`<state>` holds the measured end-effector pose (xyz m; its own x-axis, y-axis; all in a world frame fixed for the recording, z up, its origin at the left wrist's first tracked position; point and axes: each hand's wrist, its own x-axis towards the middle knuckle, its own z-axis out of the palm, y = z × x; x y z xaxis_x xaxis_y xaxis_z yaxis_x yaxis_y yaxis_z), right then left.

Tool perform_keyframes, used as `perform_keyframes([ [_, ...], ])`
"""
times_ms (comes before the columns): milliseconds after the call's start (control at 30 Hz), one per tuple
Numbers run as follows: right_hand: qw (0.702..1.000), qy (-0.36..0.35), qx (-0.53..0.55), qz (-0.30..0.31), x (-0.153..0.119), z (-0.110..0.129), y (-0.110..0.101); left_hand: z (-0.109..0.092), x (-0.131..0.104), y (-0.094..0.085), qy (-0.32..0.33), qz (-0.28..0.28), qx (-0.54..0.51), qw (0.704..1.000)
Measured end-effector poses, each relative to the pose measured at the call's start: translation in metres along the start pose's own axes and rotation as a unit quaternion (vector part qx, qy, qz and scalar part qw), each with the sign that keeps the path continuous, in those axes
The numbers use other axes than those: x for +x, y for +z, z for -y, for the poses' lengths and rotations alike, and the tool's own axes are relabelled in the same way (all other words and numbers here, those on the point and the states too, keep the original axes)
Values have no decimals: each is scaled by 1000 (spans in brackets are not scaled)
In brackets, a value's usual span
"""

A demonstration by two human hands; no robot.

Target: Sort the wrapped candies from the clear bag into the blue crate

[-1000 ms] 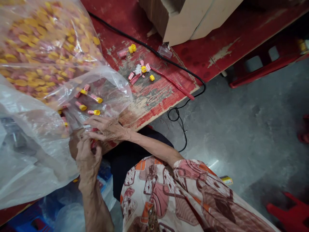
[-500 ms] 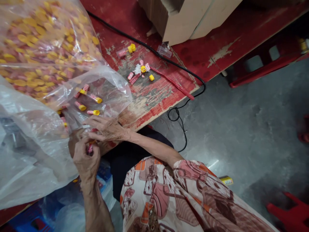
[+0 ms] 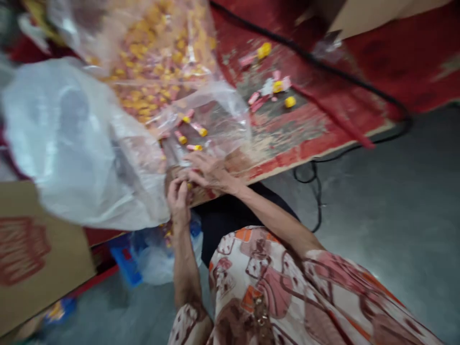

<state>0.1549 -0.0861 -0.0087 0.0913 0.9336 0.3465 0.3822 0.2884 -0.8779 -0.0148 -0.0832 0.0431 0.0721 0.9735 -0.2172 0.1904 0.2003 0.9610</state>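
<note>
At the table's near edge, my left hand has its fingers closed around a small tube with a yellow cap, mostly hidden and blurred. My right hand meets it from the right, palm down, thumb and fingers bent toward the left fingertips. A bit of pink shows between the right thumb and fingers; what it belongs to is unclear. Just beyond the hands, several pink tubes with yellow caps lie on the mouth of a clear plastic bag. Many more such tubes fill the bag.
Loose caps and pink bits lie on the worn red table, beside a red strip. A black cable crosses behind them. A white plastic bag and a cardboard box are at left, another box at back right.
The view has swung left, so everything sits farther right, and the cardboard box at left has come into sight. Both hands stay together at the table edge, with the tube still in the left.
</note>
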Motion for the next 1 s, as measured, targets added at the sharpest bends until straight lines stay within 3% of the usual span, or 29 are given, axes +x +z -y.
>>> perform_keyframes([
  [167, 999, -6, 21, -49, -3, -3, 2, -5, -1, -1, -84, 59, -139, 985],
  [300, 996, 10, 21, -82, -5, -2, 4, -9, -3, -2, -115, 85, -185, 972],
  [633, 988, -23, 26, -151, -2, 0, 5, -2, -1, -1, -139, 33, -234, 962],
  [833, 984, -10, 23, -177, -1, -3, 7, 2, -2, 0, -114, 14, -208, 971],
  [1000, 980, 8, 31, -198, 2, -5, 3, 11, -4, -1, -5, -36, -74, 997],
])
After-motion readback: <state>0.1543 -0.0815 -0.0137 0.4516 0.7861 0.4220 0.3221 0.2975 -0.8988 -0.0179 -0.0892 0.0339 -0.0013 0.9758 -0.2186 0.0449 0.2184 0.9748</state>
